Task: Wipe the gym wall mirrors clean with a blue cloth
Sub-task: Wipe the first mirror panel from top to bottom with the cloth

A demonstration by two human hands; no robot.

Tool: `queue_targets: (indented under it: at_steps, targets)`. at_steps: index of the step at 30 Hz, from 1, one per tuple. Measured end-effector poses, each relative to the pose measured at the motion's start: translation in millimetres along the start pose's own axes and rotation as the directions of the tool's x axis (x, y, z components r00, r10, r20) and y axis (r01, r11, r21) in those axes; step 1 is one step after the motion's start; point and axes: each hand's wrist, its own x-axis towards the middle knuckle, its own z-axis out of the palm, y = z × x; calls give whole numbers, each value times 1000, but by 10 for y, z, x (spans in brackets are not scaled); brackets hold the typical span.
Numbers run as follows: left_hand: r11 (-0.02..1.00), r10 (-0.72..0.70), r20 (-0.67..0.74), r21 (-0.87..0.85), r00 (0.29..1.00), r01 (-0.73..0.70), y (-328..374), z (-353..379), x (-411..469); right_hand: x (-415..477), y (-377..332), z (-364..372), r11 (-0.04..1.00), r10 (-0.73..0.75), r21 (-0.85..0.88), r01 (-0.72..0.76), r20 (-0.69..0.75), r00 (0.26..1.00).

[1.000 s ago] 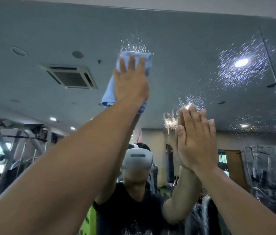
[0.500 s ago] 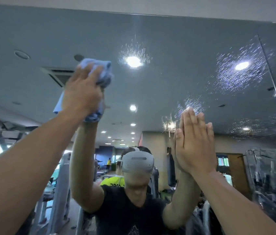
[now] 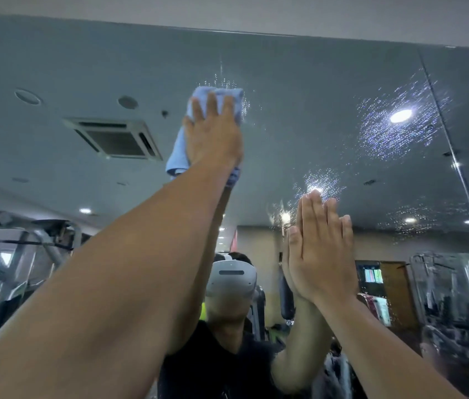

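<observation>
The wall mirror (image 3: 299, 90) fills the view and reflects the gym ceiling. My left hand (image 3: 213, 136) is raised high and presses a light blue cloth (image 3: 177, 156) flat against the glass; cloth shows above the fingertips and hangs below the palm on the left. Fine droplets sparkle just above and to the right of the cloth. My right hand (image 3: 322, 251) rests flat on the glass lower right, fingers together and pointing up, holding nothing. More speckled droplets (image 3: 394, 131) surround the reflected ceiling light at upper right.
A vertical seam (image 3: 458, 168) between mirror panels runs down the right side. The mirror's top edge (image 3: 227, 30) meets the wall above. Reflected gym machines (image 3: 25, 254) show at lower left and lower right, with my own reflection in the centre.
My left hand swept the cloth left half a second ago, then back right and up to the spot near the droplets. My right hand stayed planted on the glass.
</observation>
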Motion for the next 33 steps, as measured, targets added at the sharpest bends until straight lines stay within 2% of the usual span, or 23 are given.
queue_targets:
  at_steps: [2,5,8,11,13,16,20,23,25,27,28,33]
  targets:
    - [990,139,27,1,990,-139,135,54,-19,4,-4,6,1000,2,8,-2,0,1000]
    - [963,270,51,-14,962,-269,65,113,-46,-3,-4,18,1000,11,14,-11,-19,1000]
    - [911,410,97,-8,907,-411,-103,108,-135,-3,-1,24,1000,17,-5,-17,-12,1000]
    - [770,637,51,-2,769,-637,-276,92,-446,7,-1,21,1000,10,-4,-10,2,1000]
    - [695,719,22,14,695,-719,-401,121,-752,15,19,-8,1000,3,26,-4,25,1000]
    - [599,799,61,5,598,-801,-546,131,-1294,12,94,-117,992,-12,124,3,70,997]
    - [357,930,98,-20,354,-934,-714,115,-1969,-30,237,-273,995,-47,94,39,88,995]
    - [214,974,87,-48,210,-976,-784,106,-2014,-62,322,-323,996,-77,49,72,111,991]
    - [161,984,85,-51,156,-986,-788,124,-1839,-67,363,-342,995,-99,37,96,100,990]
    - [174,981,88,-38,170,-984,-726,140,-1598,-65,425,-363,993,-119,37,116,76,990]
    - [210,974,87,-19,208,-978,-669,134,-1463,-64,475,-358,992,-126,31,124,60,990]
    - [502,863,35,53,504,-864,-302,208,-660,-22,850,-212,989,-147,-11,148,38,988]
